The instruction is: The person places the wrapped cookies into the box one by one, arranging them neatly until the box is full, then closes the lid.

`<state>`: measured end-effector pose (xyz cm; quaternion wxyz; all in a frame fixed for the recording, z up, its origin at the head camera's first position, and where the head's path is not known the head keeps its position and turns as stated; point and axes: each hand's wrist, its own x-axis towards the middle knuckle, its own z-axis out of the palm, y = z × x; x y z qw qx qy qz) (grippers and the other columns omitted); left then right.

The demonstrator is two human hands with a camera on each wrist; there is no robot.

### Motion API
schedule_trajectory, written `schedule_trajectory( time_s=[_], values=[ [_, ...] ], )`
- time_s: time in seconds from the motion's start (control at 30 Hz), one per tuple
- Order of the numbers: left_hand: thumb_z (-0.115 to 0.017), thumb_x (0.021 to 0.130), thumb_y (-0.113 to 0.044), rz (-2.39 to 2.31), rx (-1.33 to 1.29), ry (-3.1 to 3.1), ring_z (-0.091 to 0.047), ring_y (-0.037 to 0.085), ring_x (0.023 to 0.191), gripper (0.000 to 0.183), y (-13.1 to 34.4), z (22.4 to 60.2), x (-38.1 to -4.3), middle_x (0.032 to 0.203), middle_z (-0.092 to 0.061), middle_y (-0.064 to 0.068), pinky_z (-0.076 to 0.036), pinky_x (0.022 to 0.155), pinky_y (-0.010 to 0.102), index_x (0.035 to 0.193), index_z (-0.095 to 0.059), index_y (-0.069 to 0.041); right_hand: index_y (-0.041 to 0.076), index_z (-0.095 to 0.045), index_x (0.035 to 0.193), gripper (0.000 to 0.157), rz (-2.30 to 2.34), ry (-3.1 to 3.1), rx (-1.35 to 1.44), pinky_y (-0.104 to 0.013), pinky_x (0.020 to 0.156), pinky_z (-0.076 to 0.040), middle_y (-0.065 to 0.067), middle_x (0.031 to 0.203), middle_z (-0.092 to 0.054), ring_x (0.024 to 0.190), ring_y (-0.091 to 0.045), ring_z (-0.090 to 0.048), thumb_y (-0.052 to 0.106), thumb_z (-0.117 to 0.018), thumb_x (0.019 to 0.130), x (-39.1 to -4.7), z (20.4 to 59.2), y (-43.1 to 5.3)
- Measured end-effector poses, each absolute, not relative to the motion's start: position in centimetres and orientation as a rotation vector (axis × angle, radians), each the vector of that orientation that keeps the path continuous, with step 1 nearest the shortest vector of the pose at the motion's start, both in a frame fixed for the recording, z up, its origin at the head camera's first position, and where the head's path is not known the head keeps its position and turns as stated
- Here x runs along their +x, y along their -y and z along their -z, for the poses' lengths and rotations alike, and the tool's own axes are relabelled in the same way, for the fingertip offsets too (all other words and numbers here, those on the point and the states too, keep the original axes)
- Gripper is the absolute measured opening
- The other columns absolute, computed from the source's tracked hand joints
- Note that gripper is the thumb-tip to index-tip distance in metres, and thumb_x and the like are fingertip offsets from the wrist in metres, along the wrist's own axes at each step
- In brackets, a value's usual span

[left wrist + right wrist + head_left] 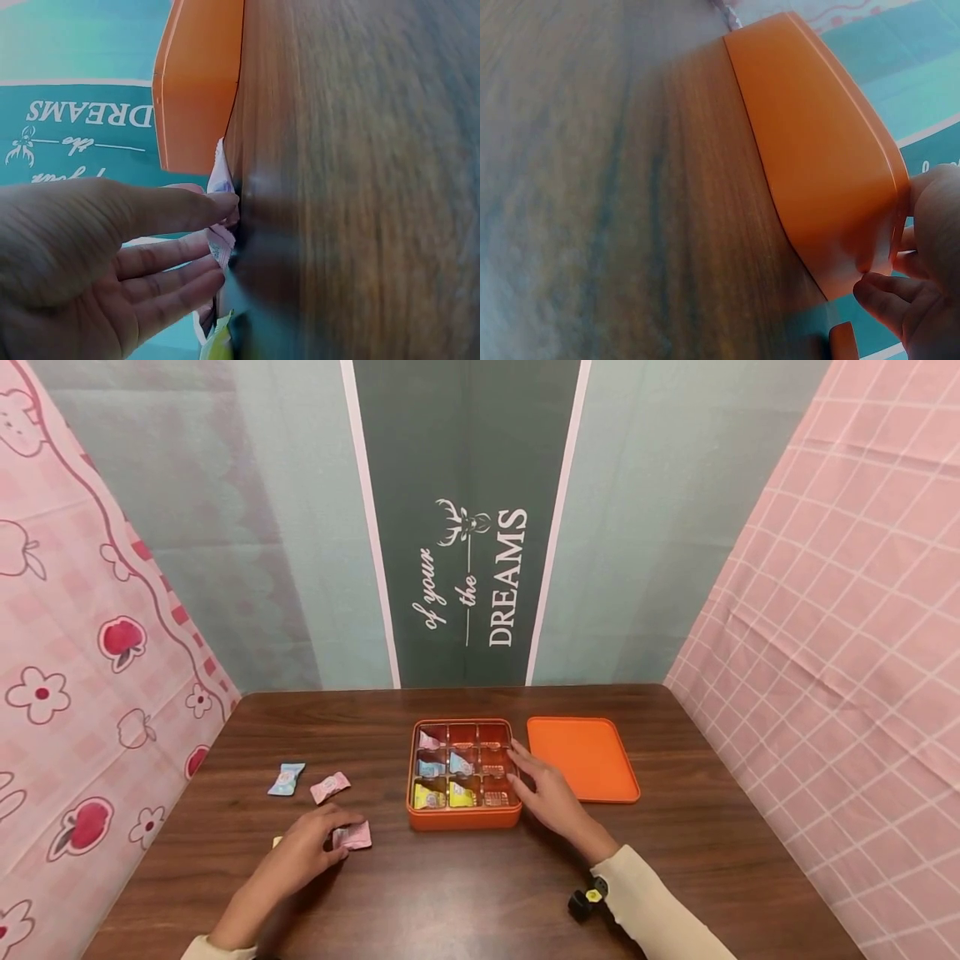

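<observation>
My left hand is at the table's left side, with thumb and fingers pinching a pink wrapped candy low over the wood. In the left wrist view the thumb presses on this candy's wrapper. An orange box with a clear divided insert sits at the middle. Inside it, the left column holds pink, blue and yellow candies; the middle column shows a blue candy and a yellow candy. My right hand rests against the box's right side, its fingertips touching the wall, as the right wrist view also shows.
A blue candy and another pink candy lie beyond my left hand. A yellow wrapper peeks out beside that hand. The flat orange lid lies right of the box. Fabric curtains stand behind and at both sides.
</observation>
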<state>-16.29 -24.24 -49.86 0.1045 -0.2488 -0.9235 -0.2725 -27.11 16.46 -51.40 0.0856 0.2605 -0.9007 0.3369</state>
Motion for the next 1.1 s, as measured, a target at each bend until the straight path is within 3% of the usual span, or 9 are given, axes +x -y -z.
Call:
schedule_trajectory(
  time_s=[0.3,0.6,1.1],
  values=[
    [-0.086,0.068,0.013,0.88,-0.723,2.694,-0.052,0.011,0.074,0.045,23.94,50.35,-16.37,0.096,-0.062,0.001,-0.046,0.062,0.023,0.108,-0.075,-0.004,0.006,-0.055,0.146,0.05,-1.002,2.68,0.787,-0.052,0.107,-0.042,-0.005,0.157,-0.043,0.137,-0.031,-0.05,0.026,-0.066,0.1,-27.29,51.55,-16.31],
    [-0.087,0.071,0.005,0.82,-0.742,2.66,-0.047,0.006,0.068,0.036,23.97,50.61,-16.72,0.083,-0.055,-0.007,-0.04,0.058,0.022,0.104,-0.077,-0.008,0.006,-0.055,0.146,0.051,-1.006,2.656,0.793,-0.052,0.107,-0.043,-0.007,0.156,-0.044,0.136,-0.031,-0.051,0.026,-0.066,0.1,-27.44,51.79,-16.18],
    [-0.085,0.072,0.002,0.718,-0.746,2.686,-0.047,0.008,0.073,0.041,23.41,50.87,-16.76,0.087,-0.055,-0.006,-0.04,0.063,0.025,0.11,-0.075,-0.008,0.008,-0.054,0.147,0.051,-0.987,2.694,0.762,-0.051,0.108,-0.042,-0.002,0.158,-0.041,0.137,-0.03,-0.049,0.028,-0.065,0.101,-27.31,51.81,-16.52]
  ],
)
